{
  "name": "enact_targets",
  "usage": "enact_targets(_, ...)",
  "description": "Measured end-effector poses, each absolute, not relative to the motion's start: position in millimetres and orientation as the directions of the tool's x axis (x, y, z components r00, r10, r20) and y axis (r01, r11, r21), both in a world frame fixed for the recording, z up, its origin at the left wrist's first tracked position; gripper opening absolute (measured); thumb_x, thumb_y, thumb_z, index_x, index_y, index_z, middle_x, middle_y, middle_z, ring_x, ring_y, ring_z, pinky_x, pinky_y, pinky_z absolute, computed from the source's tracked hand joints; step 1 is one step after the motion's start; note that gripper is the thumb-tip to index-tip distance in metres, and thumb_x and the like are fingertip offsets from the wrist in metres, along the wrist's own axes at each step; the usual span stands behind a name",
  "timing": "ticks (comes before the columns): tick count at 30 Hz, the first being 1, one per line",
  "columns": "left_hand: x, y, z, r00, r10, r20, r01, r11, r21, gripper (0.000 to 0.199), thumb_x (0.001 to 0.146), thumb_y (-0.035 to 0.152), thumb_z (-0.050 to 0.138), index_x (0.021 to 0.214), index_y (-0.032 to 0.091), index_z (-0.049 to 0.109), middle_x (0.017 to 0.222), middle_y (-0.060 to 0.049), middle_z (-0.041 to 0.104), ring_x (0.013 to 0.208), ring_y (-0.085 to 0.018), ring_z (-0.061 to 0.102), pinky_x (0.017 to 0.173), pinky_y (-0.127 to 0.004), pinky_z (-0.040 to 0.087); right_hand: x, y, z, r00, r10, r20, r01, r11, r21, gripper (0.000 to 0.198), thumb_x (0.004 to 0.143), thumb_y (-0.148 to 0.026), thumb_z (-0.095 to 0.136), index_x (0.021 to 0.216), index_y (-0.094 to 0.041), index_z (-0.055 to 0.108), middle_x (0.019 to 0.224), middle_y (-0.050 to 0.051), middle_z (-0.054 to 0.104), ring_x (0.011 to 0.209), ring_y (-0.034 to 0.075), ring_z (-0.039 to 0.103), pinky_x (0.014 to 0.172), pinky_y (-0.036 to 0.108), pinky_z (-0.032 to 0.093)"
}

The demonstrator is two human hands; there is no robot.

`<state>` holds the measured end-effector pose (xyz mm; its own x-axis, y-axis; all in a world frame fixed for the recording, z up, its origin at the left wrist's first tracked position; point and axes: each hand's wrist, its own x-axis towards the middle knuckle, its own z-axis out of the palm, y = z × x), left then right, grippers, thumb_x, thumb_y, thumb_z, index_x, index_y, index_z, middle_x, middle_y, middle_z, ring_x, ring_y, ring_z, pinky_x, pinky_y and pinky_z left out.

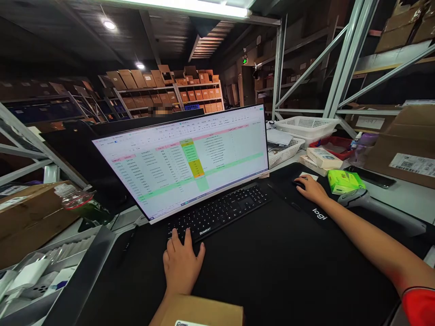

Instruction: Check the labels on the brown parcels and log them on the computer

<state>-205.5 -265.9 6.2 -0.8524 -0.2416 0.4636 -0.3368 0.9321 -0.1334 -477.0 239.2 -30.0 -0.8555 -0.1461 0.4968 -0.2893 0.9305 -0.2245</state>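
A black keyboard [217, 215] lies in front of a monitor [190, 163] that shows a coloured spreadsheet. My left hand [181, 262] rests at the keyboard's left end, fingers spread, two fingertips on or just over the keys. Over on the right, my right hand [311, 188] curls around a dark computer mouse [299, 183], mostly covered by the fingers. Both lie on a black desk mat [272, 262] with a white "logi" mark. A cardboard box [204, 312] at the bottom edge hides part of my left forearm.
Right of the mouse are a green packet [345, 181], a grey handheld scanner [384, 208] and a phone [372, 177]. White baskets [306, 124] stand behind. On the left are a bottle [79, 201], a tray of small boxes [81, 267] and a carton [30, 222].
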Motion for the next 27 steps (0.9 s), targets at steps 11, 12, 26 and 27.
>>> enact_targets(11,-206.6,-264.0,8.4,-0.860,-0.265,0.435,-0.345,0.932,-0.115,0.057,0.099,0.042,0.044,0.145,0.010,0.054,0.153,-0.029,0.035,0.133,-0.040,0.043,0.104,-0.053,0.044,-474.1,239.4,-29.4,-0.862,-0.150,0.484,-0.282,0.936,-0.213,0.036,0.090,-0.033,0.056,0.123,-0.025,0.070,0.129,0.011,0.058,0.112,0.029,0.065,0.099,0.041,0.053)
enact_targets(12,-206.8,-264.3,7.9,-0.860,-0.262,0.437,-0.344,0.932,-0.117,0.057,0.099,0.043,0.044,0.145,0.010,0.054,0.153,-0.029,0.035,0.133,-0.041,0.043,0.104,-0.053,0.044,-474.2,239.6,-30.1,-0.863,-0.149,0.483,-0.281,0.936,-0.211,0.037,0.091,-0.034,0.055,0.123,-0.025,0.070,0.130,0.012,0.058,0.111,0.029,0.065,0.098,0.042,0.054)
enact_targets(26,-206.9,-264.6,4.9,-0.849,-0.237,0.472,-0.322,0.940,-0.108,0.063,0.099,0.045,0.041,0.146,0.005,0.049,0.153,-0.031,0.032,0.133,-0.043,0.042,0.102,-0.055,0.045,-469.0,239.7,-24.5,-0.882,-0.134,0.451,-0.246,0.949,-0.199,0.038,0.092,-0.036,0.056,0.126,-0.026,0.068,0.132,0.011,0.057,0.110,0.029,0.065,0.094,0.041,0.055)
enact_targets(27,-207.2,-264.7,4.0,-0.845,-0.247,0.474,-0.331,0.938,-0.101,0.065,0.099,0.046,0.041,0.147,0.003,0.048,0.153,-0.031,0.032,0.133,-0.043,0.041,0.101,-0.055,0.046,-468.8,239.8,-24.6,-0.883,-0.134,0.451,-0.246,0.948,-0.200,0.038,0.092,-0.037,0.056,0.126,-0.027,0.068,0.132,0.011,0.057,0.109,0.029,0.065,0.093,0.041,0.055)
